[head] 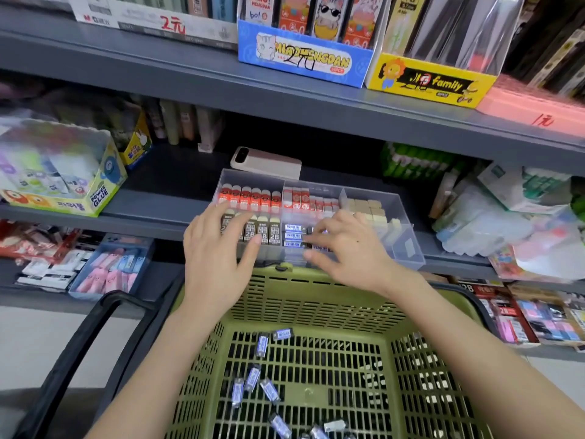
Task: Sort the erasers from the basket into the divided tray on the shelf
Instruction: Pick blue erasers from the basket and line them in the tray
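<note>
Small blue-and-white wrapped erasers (253, 377) lie scattered on the slotted bottom of an olive-green plastic basket (316, 299), below both forearms. Past the basket's far rim, under both hands, a clear plastic divided tray (408, 245) sits at the front edge of a grey metal shelf (158, 198).

The left hand (218, 258) is spread wide, its straight fingers resting on a row of brown 2B erasers (273, 231) in the tray's front left compartment. The right hand (348, 248) reaches into the middle front compartment, fingertips against stacked blue-labelled erasers (292, 236) and thumb at the tray's front wall; I cannot tell whether it pinches one.

Beyond the left fingers stand red-and-white sleeved erasers (250, 196). Beyond the right knuckles are plain beige block erasers (368, 209).

Behind the tray, further from the hands, lies a pale pink phone (266, 163). Left of the left wrist arcs the basket's black handle (95, 327).
</note>
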A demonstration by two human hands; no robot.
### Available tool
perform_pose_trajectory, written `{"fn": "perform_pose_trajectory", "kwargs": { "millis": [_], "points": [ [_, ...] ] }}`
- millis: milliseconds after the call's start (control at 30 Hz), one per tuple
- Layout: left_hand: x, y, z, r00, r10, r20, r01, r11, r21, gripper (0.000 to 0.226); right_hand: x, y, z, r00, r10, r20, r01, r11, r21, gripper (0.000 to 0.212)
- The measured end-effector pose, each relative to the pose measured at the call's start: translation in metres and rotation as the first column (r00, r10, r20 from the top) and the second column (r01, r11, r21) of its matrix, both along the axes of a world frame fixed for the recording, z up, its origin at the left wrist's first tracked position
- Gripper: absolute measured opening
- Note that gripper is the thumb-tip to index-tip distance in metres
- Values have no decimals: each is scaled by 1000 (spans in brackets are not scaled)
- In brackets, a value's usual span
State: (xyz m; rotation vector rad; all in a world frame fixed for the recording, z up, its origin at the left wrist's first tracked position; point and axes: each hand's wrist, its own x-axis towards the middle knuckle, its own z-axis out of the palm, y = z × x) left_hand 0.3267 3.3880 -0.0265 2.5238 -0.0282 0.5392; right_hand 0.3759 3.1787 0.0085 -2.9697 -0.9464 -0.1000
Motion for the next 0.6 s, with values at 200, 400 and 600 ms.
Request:
{"fn": "perform_pose_trajectory", "kwargs": {
  "millis": [200, 400, 600],
  "points": [
    [-21, 0, 7, 997, 39, 74, -30, 992, -120, 30, -81, -5, -44, 984, 72, 160, -155, 788, 596, 22],
    [-63, 1, 8, 996, 12, 85, 10, 968, -252, 21, -113, 17, -170, 868, -133, -479, 174, 984, 44, 67],
    [-94, 7, -13, 994, -94, -59, 61, 907, -418, 17, -105, 61, -220, 841, -447, -305, 422, 895, -145, 58]
  ]
}}
